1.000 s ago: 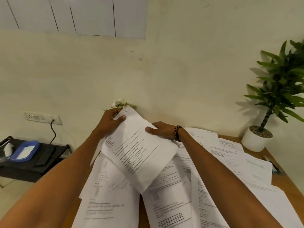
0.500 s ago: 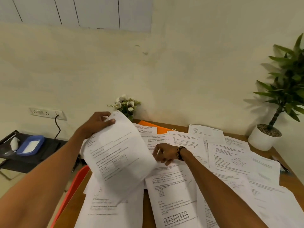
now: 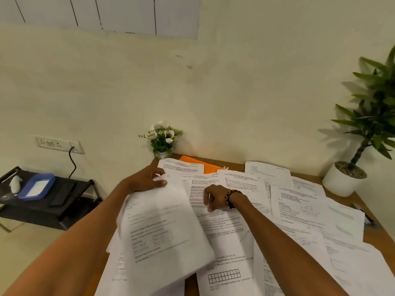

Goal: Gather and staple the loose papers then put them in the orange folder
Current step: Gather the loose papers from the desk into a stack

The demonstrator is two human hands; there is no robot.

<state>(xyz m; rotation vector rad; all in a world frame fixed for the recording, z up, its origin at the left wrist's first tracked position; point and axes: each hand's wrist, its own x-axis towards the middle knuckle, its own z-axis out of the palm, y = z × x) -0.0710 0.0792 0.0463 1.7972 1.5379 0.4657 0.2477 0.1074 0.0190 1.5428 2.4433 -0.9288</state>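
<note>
Cream plaster wall behind a wooden desk (image 3: pixel 361 199), its brown top showing only along the far edge and right side.

Our left hand (image 3: pixel 145 178): thumb on top and fingers beneath, pinching the upper edge of a gathered sheaf of papers (image 3: pixel 162 231), thin white printed sheets lifted off the desk and tilted toward us, slightly blurred.

Our right hand (image 3: pixel 215 198): fingers curled downward, tips on a loose sheet (image 3: pixel 226 227) lying flat just beside the sheaf; we cannot tell whether it pinches the sheet or only presses it. Beaded bracelet (image 3: pixel 229 197) at the wrist.

Loose papers (image 3: pixel 299 208): overlapping rectangular sheets, flat, covering most of the desk out to its right edge.

Orange folder (image 3: pixel 205 165): smooth, flat, at the far edge near the wall, mostly under papers, only a wedge visible.

Small white-flowered plant (image 3: pixel 162 137) at the far left corner. White round pot (image 3: pixel 339 180) holding gravel and a leafy green plant (image 3: pixel 376 120) at the far right corner.

Low black stand (image 3: pixel 64 201) off the left, well apart, carrying a blue tray (image 3: pixel 36 185). Bare floor lies between stand and desk.
</note>
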